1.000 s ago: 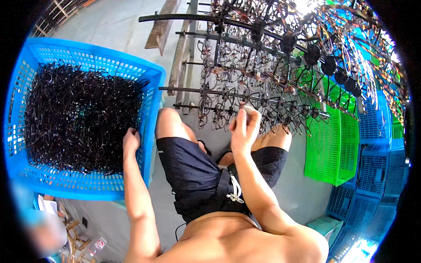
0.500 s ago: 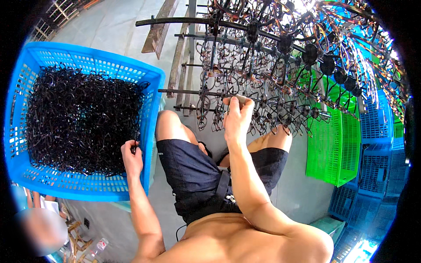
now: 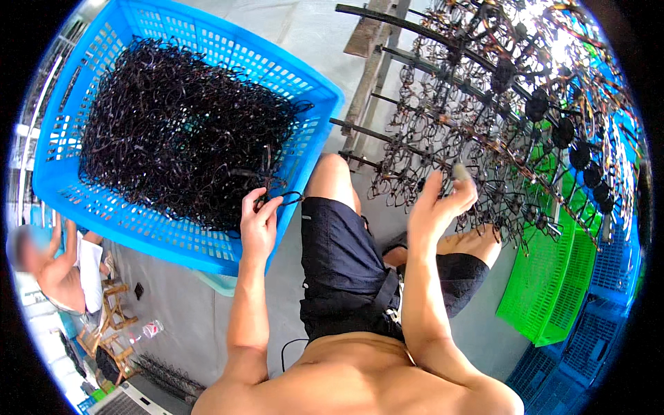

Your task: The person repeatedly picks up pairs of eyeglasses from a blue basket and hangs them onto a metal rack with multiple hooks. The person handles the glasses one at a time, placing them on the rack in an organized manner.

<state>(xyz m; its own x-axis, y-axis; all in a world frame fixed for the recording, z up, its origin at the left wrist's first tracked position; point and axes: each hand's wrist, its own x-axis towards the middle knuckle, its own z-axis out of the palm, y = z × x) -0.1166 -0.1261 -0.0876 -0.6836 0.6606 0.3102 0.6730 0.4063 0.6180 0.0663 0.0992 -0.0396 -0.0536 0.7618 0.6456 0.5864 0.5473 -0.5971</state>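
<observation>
My left hand [image 3: 259,225] is at the near right corner of a blue basket [image 3: 315,155], thumb and fingers closed on a thin black looped piece [image 3: 293,196]. A tangled heap of similar dark, glossy, wire-like pieces [image 3: 173,131] fills much of the basket; their exact kind is hard to tell. My right hand [image 3: 443,207] is raised over my lap, just in front of the rack. Its thumb and forefinger are apart with nothing visible between them, and a greyish cover sits on a fingertip. Dark looped pieces [image 3: 408,162] hang in rows from the rack's rods [image 3: 377,131].
Wooden posts [image 3: 363,90] stand at the rods' ends. Green crates [image 3: 546,277] and stacked blue crates [image 3: 595,332] are at the right. At far left another person [image 3: 66,277] sits near wooden stools [image 3: 114,311]. A plastic bottle [image 3: 149,330] lies on the floor.
My view has turned left, shifting the scene rightward. My left hand has lifted a looped piece from the heap's edge. My right hand has come off the rod, its fingers now parted.
</observation>
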